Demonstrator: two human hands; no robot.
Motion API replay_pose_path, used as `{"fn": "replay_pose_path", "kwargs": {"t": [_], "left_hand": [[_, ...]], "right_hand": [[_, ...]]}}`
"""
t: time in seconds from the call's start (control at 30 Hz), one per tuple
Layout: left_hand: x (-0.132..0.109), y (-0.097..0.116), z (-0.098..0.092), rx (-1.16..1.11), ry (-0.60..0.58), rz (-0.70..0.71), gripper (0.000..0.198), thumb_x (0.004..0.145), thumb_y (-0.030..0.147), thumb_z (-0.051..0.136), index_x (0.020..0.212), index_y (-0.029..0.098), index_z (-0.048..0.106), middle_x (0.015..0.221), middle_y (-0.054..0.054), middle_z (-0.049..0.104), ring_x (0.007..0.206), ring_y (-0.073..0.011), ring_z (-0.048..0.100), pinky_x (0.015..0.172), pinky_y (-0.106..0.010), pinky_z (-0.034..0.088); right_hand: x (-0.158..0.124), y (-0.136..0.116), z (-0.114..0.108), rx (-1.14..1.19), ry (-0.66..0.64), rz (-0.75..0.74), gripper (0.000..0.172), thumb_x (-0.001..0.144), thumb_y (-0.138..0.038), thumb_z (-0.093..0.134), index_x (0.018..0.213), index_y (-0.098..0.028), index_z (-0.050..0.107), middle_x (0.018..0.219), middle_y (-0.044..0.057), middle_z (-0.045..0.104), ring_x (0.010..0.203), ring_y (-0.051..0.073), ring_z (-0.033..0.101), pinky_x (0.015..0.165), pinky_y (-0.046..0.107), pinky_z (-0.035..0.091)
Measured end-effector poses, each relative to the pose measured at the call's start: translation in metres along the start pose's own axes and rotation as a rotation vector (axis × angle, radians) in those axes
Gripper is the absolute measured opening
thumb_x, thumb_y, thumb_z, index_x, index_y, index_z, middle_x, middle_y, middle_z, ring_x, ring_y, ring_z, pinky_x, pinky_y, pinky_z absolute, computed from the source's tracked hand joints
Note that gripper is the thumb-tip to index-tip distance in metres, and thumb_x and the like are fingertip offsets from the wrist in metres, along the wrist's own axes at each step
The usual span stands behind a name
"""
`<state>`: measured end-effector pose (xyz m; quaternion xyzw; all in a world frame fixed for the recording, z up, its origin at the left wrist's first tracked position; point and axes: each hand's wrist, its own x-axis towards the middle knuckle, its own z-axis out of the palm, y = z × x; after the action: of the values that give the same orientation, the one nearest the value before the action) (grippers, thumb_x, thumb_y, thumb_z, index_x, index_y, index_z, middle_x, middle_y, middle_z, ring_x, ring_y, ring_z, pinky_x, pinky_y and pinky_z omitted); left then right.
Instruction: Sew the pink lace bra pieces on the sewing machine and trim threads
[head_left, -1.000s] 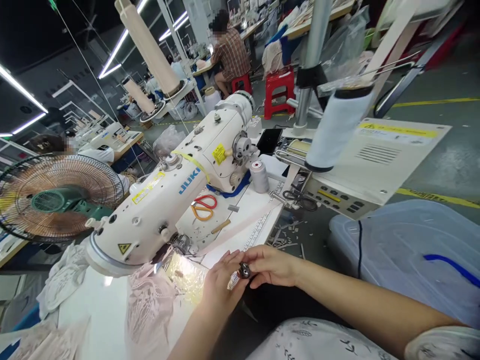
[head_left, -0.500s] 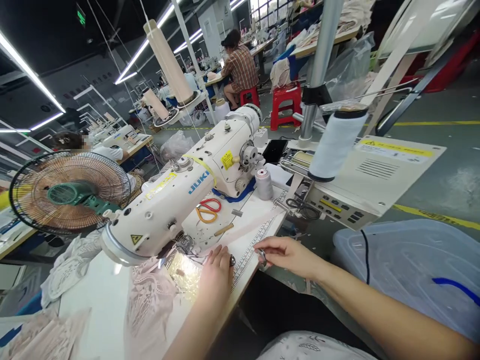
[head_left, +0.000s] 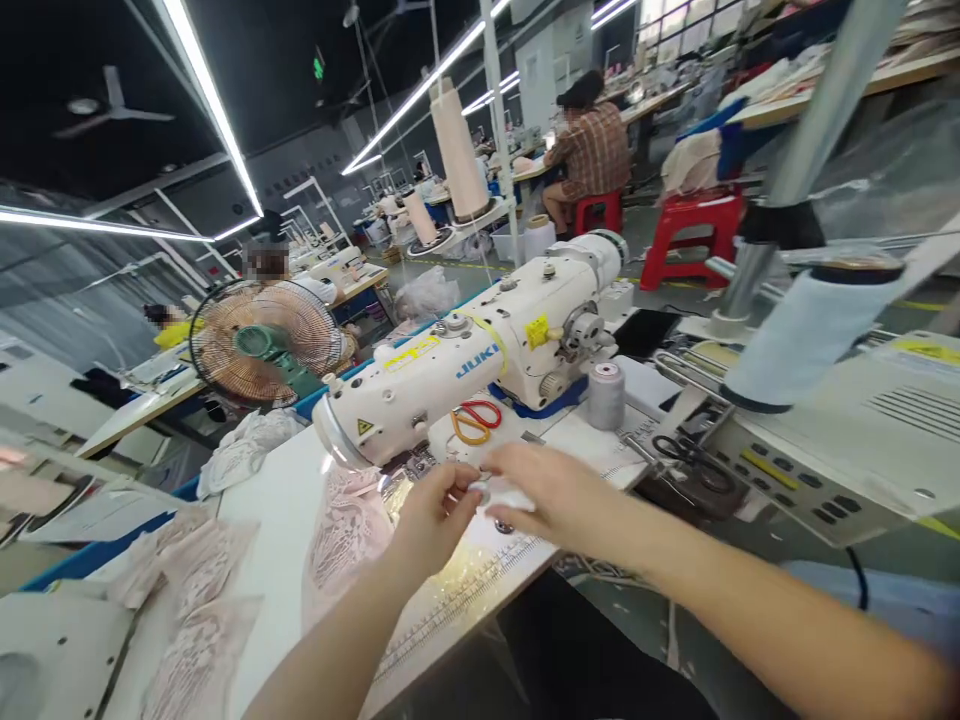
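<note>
In front of the sewing machine's needle area, my two hands meet over the table. My left hand (head_left: 431,520) is closed, thumb and fingers bent around a small silvery piece (head_left: 480,488) whose kind I cannot make out. My right hand (head_left: 544,490) reaches in from the right beside that piece; its fingertips are smeared by motion. Under its thumb a small round metal part (head_left: 504,525) shows near the ruler strip. Pale pink lace fabric (head_left: 349,535) lies left of my left hand, beside the white sewing machine (head_left: 480,350).
Behind my hands lie scissors with red and orange handles (head_left: 476,422). A grey thread spool (head_left: 606,395) stands by the machine, and a control box (head_left: 825,450) is at the right. More lace (head_left: 199,570) is at the left. Beyond are a fan (head_left: 262,340) and seated people.
My right hand, which held a small metal part near the table edge, has moved left to my left hand. My left hand has lifted and curled its fingers. The view has swung left.
</note>
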<state>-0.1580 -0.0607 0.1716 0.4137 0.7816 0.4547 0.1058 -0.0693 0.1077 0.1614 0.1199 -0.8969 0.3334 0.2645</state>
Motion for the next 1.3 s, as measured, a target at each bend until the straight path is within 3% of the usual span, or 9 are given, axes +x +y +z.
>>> {"fn": "replay_pose_path", "kwargs": {"t": [0.1,0.13,0.2,0.4,0.6,0.77,0.93,1.07,1.3], "left_hand": [[0.011,0.021,-0.031,0.101,0.067,0.114,0.014,0.080,0.028,0.059,0.088,0.018,0.066,0.074,-0.002,0.061,0.052,-0.0078,0.054,0.046,-0.018,0.048],[0.016,0.029,-0.040,0.109,0.083,0.130,0.014,0.079,0.028,0.059,0.088,0.018,0.066,0.076,-0.003,0.062,0.052,-0.0077,0.055,0.047,-0.018,0.049],[0.028,0.045,-0.055,0.097,0.096,0.120,0.015,0.079,0.026,0.060,0.088,0.018,0.067,0.075,-0.002,0.062,0.052,-0.0079,0.057,0.050,-0.019,0.051],[0.076,0.074,-0.071,0.099,0.072,0.072,0.019,0.077,0.009,0.057,0.094,0.014,0.065,0.071,0.002,0.060,0.058,-0.0068,0.062,0.063,-0.020,0.053],[0.130,0.077,-0.069,0.141,0.088,0.036,0.024,0.074,0.002,0.058,0.096,0.011,0.063,0.070,0.004,0.051,0.057,-0.0064,0.060,0.064,-0.023,0.053],[0.168,0.079,-0.058,0.353,0.147,0.060,0.021,0.075,0.011,0.061,0.096,0.009,0.066,0.061,0.004,0.048,0.053,-0.0085,0.053,0.060,-0.023,0.049],[0.200,0.070,-0.050,0.640,0.166,0.126,0.021,0.074,0.023,0.062,0.089,0.011,0.070,0.065,-0.001,0.061,0.062,-0.0138,0.054,0.067,-0.026,0.044],[0.209,0.057,-0.047,0.643,0.150,0.111,0.026,0.076,0.032,0.060,0.092,0.014,0.070,0.075,-0.004,0.066,0.065,-0.0151,0.056,0.062,-0.026,0.043],[0.206,0.056,-0.047,0.495,0.171,0.032,0.019,0.072,0.033,0.066,0.086,0.019,0.068,0.078,-0.002,0.066,0.070,-0.0155,0.059,0.064,-0.026,0.046]], "right_hand": [[0.052,0.013,-0.046,-0.179,0.137,0.070,0.023,0.086,-0.032,0.048,0.092,-0.016,0.064,0.092,0.014,0.067,0.090,0.028,0.060,0.079,0.041,0.044],[0.072,0.019,-0.059,-0.339,0.176,0.196,0.023,0.086,-0.031,0.046,0.091,-0.018,0.065,0.091,0.011,0.068,0.087,0.026,0.061,0.076,0.038,0.044],[0.111,0.033,-0.075,-0.405,0.167,0.245,0.023,0.084,-0.029,0.051,0.093,-0.017,0.067,0.094,0.011,0.068,0.087,0.027,0.060,0.072,0.037,0.044],[0.174,0.059,-0.067,-0.499,0.052,0.266,0.023,0.074,-0.036,0.062,0.088,-0.020,0.072,0.087,0.009,0.070,0.078,0.024,0.061,0.066,0.033,0.043],[0.175,0.059,-0.062,-0.484,0.151,0.189,0.016,0.075,-0.029,0.061,0.074,-0.016,0.070,0.083,0.012,0.068,0.083,0.026,0.059,0.074,0.035,0.043],[0.155,0.045,-0.072,-0.399,0.492,0.175,0.031,0.087,-0.025,0.044,0.105,-0.007,0.063,0.102,0.019,0.062,0.100,0.030,0.053,0.089,0.042,0.039],[0.111,0.039,-0.036,-0.305,0.744,0.108,0.037,0.094,-0.031,0.031,0.112,-0.012,0.056,0.101,0.015,0.058,0.099,0.023,0.053,0.088,0.036,0.043],[0.090,0.055,-0.004,-0.208,0.826,0.077,0.036,0.095,-0.036,0.031,0.109,-0.014,0.055,0.098,0.015,0.056,0.096,0.022,0.056,0.084,0.036,0.048],[0.092,0.068,0.005,-0.165,0.881,0.070,0.028,0.095,-0.034,0.035,0.108,-0.017,0.053,0.098,0.012,0.056,0.097,0.022,0.056,0.082,0.039,0.050]]}}
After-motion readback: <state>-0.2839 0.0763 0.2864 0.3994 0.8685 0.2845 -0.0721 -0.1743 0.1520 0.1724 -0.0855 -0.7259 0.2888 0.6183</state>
